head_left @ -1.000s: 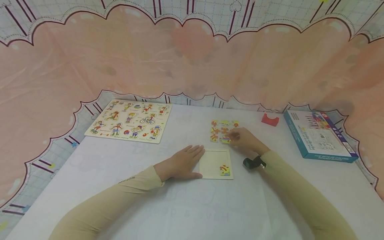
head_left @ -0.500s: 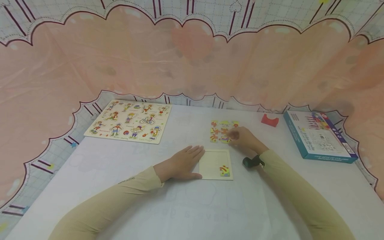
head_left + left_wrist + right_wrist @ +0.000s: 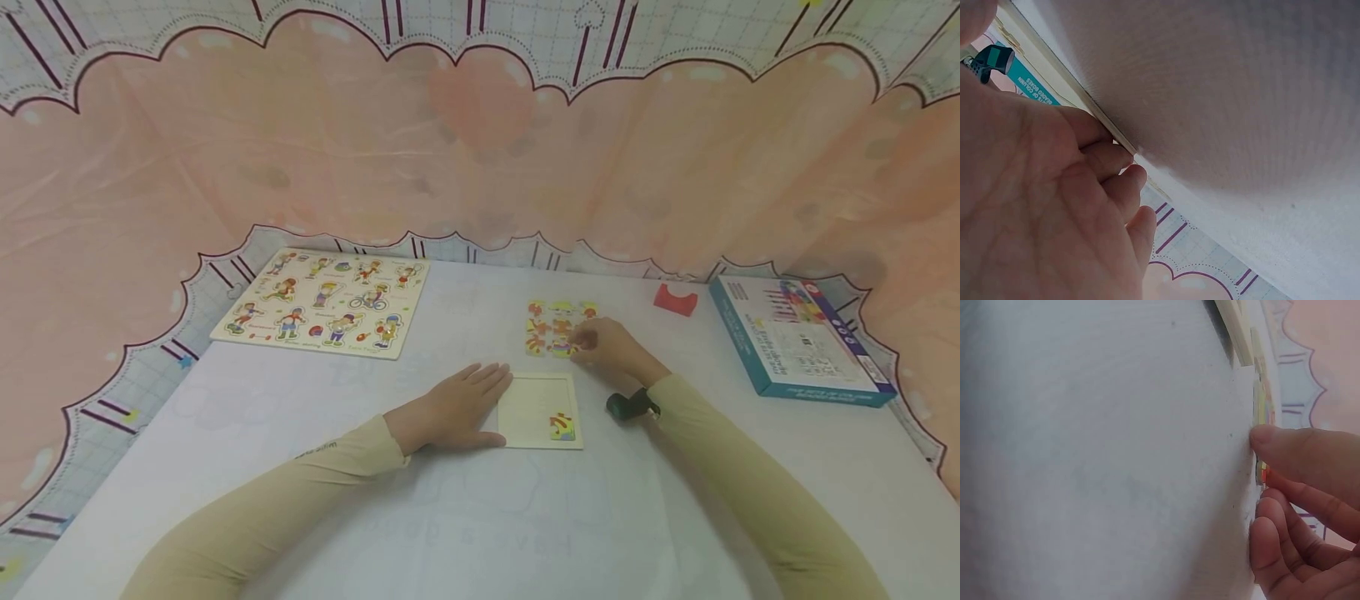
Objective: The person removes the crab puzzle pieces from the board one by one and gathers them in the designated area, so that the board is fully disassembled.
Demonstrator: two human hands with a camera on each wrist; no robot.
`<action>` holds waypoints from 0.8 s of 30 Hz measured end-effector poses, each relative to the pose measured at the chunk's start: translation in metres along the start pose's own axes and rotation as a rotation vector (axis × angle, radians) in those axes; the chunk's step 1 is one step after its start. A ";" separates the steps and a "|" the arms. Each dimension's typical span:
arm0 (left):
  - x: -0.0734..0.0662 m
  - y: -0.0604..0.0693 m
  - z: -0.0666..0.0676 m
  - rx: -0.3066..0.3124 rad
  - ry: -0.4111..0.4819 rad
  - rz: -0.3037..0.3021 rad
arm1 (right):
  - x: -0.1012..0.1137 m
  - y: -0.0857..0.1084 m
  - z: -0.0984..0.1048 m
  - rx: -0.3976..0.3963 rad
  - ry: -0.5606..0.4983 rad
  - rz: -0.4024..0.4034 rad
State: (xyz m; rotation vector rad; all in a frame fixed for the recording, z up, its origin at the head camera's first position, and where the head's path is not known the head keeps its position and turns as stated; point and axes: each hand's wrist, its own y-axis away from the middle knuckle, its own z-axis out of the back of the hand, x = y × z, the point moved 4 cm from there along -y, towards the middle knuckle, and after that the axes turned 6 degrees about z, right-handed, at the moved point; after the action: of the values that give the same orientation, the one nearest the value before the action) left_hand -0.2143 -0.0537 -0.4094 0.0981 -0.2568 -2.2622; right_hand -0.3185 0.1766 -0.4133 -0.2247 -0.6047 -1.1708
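Observation:
A square wooden puzzle tray (image 3: 528, 408) lies in front of me, with one red-and-yellow puzzle piece (image 3: 562, 427) in its lower right corner. My left hand (image 3: 461, 410) rests along the tray's left edge, fingers extended; in the left wrist view its fingertips touch the wooden edge. Beyond the tray, several colourful puzzle pieces (image 3: 536, 327) are laid in rows. At their lower right, my right hand (image 3: 611, 346) pinches a puzzle piece (image 3: 1262, 472) between thumb and forefinger, low against the table. That hand partly hides the right-hand pieces in the head view.
A picture board (image 3: 322, 302) with cartoon children lies at the back left. A red notched block (image 3: 676, 300) and a flat teal-edged box (image 3: 802, 340) stand at the back right. A patterned peach cloth (image 3: 480, 167) hangs behind the white table (image 3: 480, 533).
Almost nothing differs. The right hand's fingers shift very slightly at the lower right pieces; the left hand stays on the tray.

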 end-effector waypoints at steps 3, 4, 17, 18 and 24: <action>0.000 0.000 0.001 0.002 0.008 0.003 | 0.000 0.000 0.001 -0.006 0.001 0.026; 0.000 0.000 0.001 0.001 0.010 0.004 | 0.000 0.000 0.002 -0.010 -0.005 0.031; 0.000 -0.002 -0.001 0.005 0.002 0.008 | 0.008 0.029 0.004 -0.042 -0.047 0.148; 0.000 -0.002 -0.002 0.006 0.002 0.008 | 0.010 0.032 0.003 -0.030 -0.042 0.144; 0.001 -0.001 -0.001 0.011 0.001 0.015 | 0.026 0.050 -0.007 0.041 -0.006 0.220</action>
State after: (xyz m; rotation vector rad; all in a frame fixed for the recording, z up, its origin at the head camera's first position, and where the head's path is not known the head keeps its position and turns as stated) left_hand -0.2157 -0.0534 -0.4107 0.1025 -0.2684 -2.2463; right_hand -0.2637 0.1724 -0.3976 -0.2538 -0.5934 -0.9456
